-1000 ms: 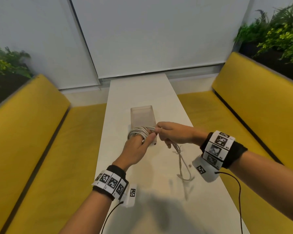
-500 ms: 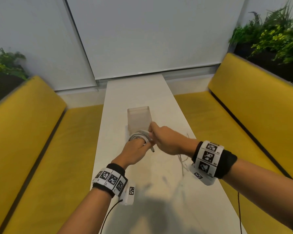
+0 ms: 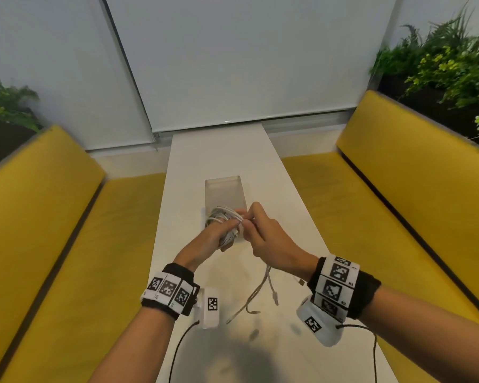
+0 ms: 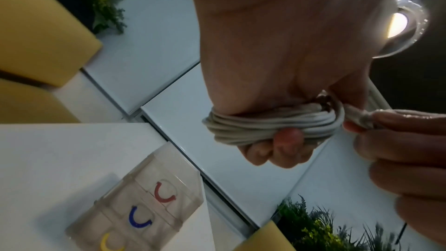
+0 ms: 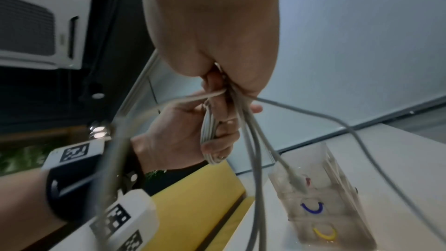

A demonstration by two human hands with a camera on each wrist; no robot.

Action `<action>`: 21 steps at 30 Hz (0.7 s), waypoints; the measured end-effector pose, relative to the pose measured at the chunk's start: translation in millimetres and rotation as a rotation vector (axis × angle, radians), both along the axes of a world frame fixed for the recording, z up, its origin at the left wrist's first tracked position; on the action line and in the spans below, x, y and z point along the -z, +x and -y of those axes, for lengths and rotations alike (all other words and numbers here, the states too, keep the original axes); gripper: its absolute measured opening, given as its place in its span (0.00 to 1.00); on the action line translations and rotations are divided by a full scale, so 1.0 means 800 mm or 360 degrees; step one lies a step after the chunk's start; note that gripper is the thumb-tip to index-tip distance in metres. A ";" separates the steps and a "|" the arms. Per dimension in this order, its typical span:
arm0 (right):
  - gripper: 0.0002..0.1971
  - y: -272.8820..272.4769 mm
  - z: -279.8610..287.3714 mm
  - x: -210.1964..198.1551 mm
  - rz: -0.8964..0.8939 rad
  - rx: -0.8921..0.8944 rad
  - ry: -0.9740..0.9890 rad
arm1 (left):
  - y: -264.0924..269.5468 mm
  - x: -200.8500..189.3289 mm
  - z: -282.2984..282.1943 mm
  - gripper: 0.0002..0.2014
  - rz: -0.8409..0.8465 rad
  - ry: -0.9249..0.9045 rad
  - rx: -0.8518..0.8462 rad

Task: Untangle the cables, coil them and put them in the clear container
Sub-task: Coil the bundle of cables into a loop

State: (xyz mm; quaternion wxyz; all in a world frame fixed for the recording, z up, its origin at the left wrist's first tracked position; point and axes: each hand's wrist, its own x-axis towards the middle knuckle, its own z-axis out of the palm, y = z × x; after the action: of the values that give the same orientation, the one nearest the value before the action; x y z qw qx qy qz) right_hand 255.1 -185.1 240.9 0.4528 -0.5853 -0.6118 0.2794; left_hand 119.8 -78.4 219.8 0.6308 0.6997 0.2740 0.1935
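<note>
A coil of white cable (image 3: pixel 224 220) (image 4: pixel 270 125) is wound round the fingers of my left hand (image 3: pixel 216 236) (image 4: pixel 277 146), which grips it above the table. My right hand (image 3: pixel 253 226) (image 5: pixel 222 87) pinches the cable strands right beside the coil. Loose cable ends (image 3: pixel 263 291) (image 5: pixel 255 140) hang from the right hand down to the table. The clear container (image 3: pixel 224 193) (image 4: pixel 135 215) (image 5: pixel 321 194) stands on the white table (image 3: pixel 194 161) just beyond both hands, with red, blue and yellow arc marks on its compartments.
Yellow bench seats (image 3: pixel 53 230) (image 3: pixel 398 189) run along both sides of the narrow table. Green plants (image 3: pixel 448 64) stand behind the benches. White blinds (image 3: pixel 233 59) close off the far end. Thin black wires (image 3: pixel 374 352) trail from both wrist units.
My right hand swung round the coil and came back beside it, laying on more cable. The hanging tail is shorter. The view shifted a little.
</note>
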 end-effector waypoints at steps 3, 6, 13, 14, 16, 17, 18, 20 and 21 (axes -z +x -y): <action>0.09 0.010 0.001 0.001 -0.0224 -0.0009 -0.0174 | -0.002 -0.002 -0.004 0.15 -0.0213 0.0094 0.0068; 0.08 0.012 0.001 0.010 -0.0074 0.0024 -0.0110 | 0.003 -0.004 0.003 0.15 -0.0277 0.0133 -0.0011; 0.03 -0.020 0.010 0.033 0.0068 0.0200 0.0058 | 0.011 0.000 0.027 0.22 -0.0147 -0.0052 -0.0049; 0.03 -0.021 0.009 0.037 0.0151 0.0215 0.0075 | 0.011 0.001 0.026 0.21 -0.0063 -0.0129 -0.0042; 0.03 -0.021 0.009 0.044 0.0352 0.0218 0.0073 | 0.009 0.004 0.022 0.13 0.0120 -0.0319 -0.0043; 0.04 -0.019 0.007 0.047 0.0441 0.0215 0.0048 | 0.008 0.005 0.019 0.09 0.0219 -0.0436 -0.0041; 0.04 -0.017 0.006 0.050 0.0502 0.0210 0.0027 | 0.006 0.007 0.017 0.10 0.0292 -0.0513 -0.0031; 0.06 -0.017 0.004 0.054 0.0567 0.0200 0.0040 | 0.009 0.009 0.016 0.16 0.0302 -0.0516 -0.0067; 0.09 -0.019 0.003 0.056 0.0581 0.0182 0.0065 | 0.012 0.010 0.019 0.19 0.0249 -0.0474 -0.0146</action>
State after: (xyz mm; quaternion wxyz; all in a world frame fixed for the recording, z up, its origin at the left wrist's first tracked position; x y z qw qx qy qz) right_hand 240.0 -187.6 196.4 0.3611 -0.6508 -0.6551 0.1300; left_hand 129.7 -93.2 211.5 0.7374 0.5680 0.2813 0.2333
